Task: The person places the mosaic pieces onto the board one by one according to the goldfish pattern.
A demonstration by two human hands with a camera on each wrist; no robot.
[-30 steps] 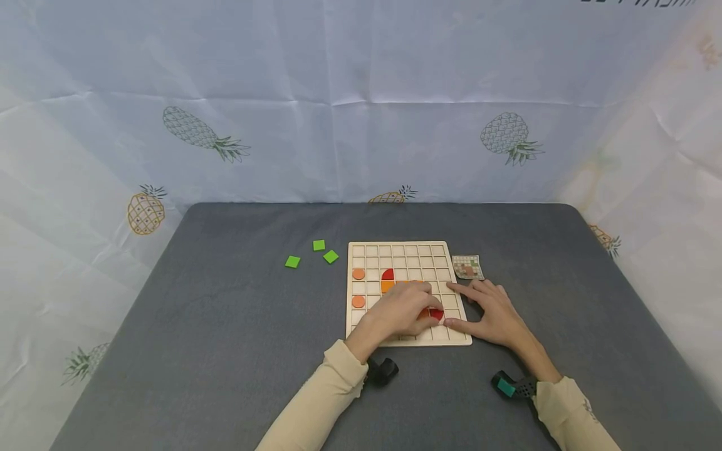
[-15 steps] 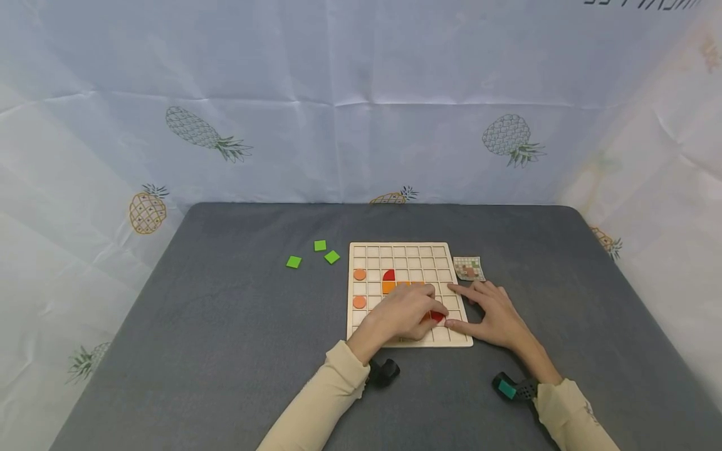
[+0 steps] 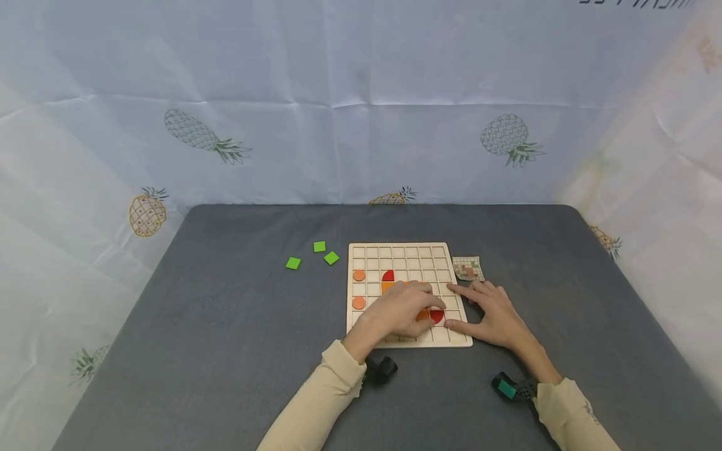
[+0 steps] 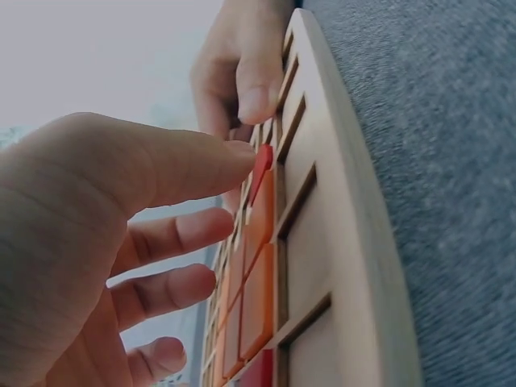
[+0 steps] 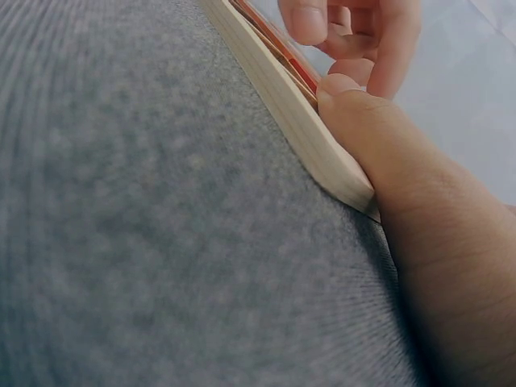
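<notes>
On the grey table lies a square wooden grid board [image 3: 372,251]. My left hand [image 3: 397,310] reaches over its front part and pinches a red quarter-circle tile [image 3: 437,316] by thumb and index finger. In the left wrist view that red tile [image 4: 261,172] stands tilted in its cell at the thumb tip; the index fingertip is hidden there. Orange tiles [image 4: 258,302] lie in neighbouring cells, partly under the hand. My right hand [image 3: 492,316] rests on the board's right edge, thumb and index finger spread, holding no tile.
Three green square tiles [image 3: 319,247] lie left of the board. A small patterned card [image 3: 468,268] lies at its right. Two round orange tiles [image 3: 359,303] sit in the board's left column; another red quarter-circle [image 3: 388,275] sits above an orange square tile [image 3: 387,287].
My left thumb and index finger have shifted slightly around the red tile, and more of it shows now than half a second ago. The right hand has kept its place.
</notes>
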